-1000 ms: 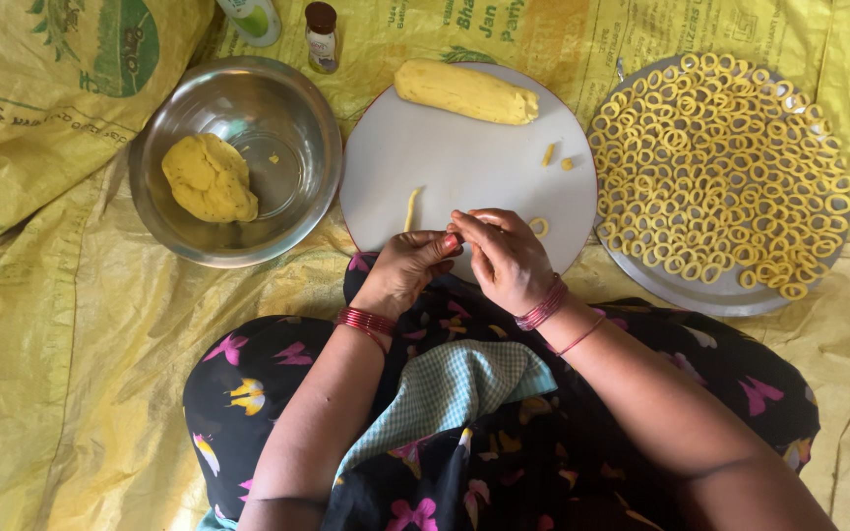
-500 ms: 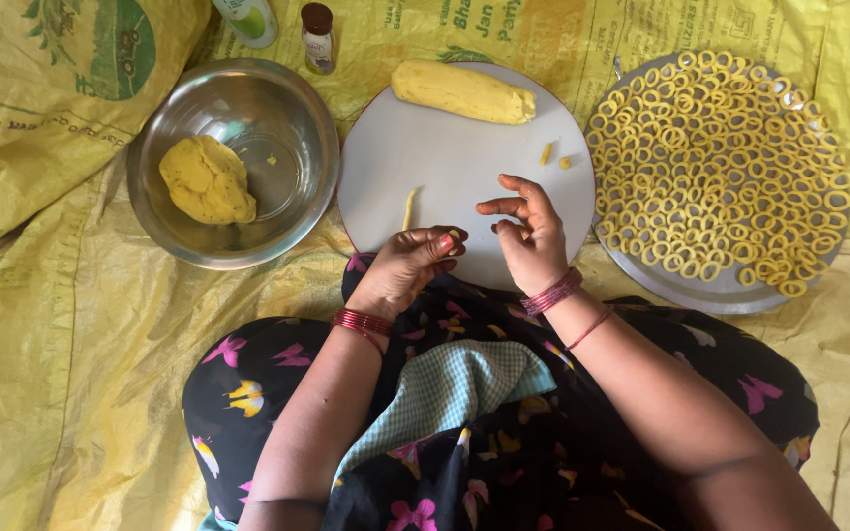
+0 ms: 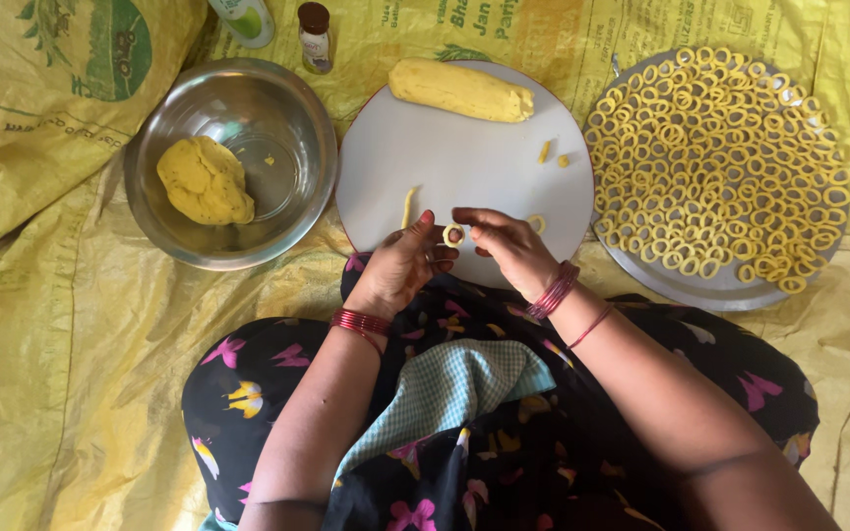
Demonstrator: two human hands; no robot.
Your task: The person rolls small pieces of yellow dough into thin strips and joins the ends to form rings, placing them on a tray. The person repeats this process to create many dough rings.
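At frame centre, both the left hand (image 3: pixel 400 270) and right hand (image 3: pixel 509 246) pinch a small dough ring (image 3: pixel 454 235); gentle, even pressure should keep it round.

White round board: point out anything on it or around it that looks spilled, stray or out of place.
Nothing is spilled or damaged. The white round board carries a few loose dough bits and a thin dough strip apart from the dough log. The tray of rings lies orderly. The left hand holds one small ring.

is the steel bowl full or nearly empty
Nearly empty. The steel bowl holds only one lump of yellow dough at its left side and a tiny crumb; most of its shiny bottom shows bare.
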